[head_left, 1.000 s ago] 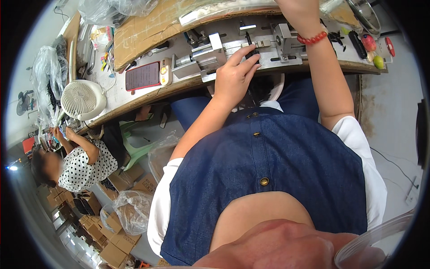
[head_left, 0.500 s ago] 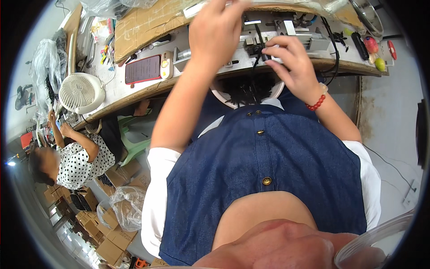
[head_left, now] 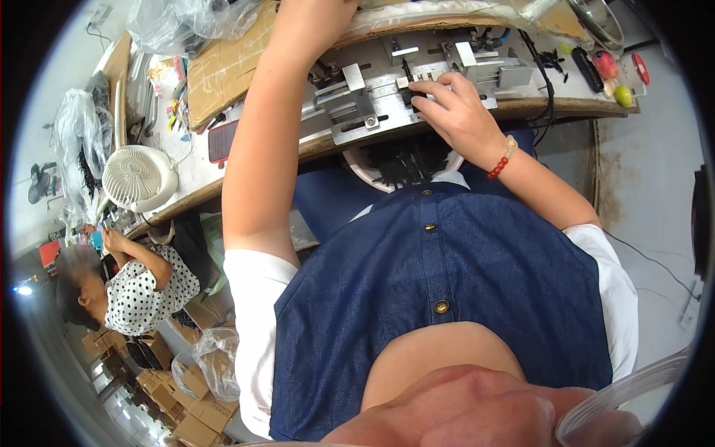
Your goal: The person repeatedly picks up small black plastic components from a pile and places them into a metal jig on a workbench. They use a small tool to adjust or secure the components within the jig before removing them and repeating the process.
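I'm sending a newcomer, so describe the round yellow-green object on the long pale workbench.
Follow the long pale workbench to its right end, beyond the right hand. Near the front edge sits the round yellow-green object. Its colour sets it apart from the pink rounded object behind it and the long black object to the left.

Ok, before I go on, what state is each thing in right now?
Left hand: raised, cut off by the top edge; grip unclear
Right hand: fingers bent, fingertips at the black piece; grip unclear
Phone: face up, partly hidden by the left forearm
Fan: standing; running or not unclear
Basket: holding black strips
Bracelet: worn on right wrist
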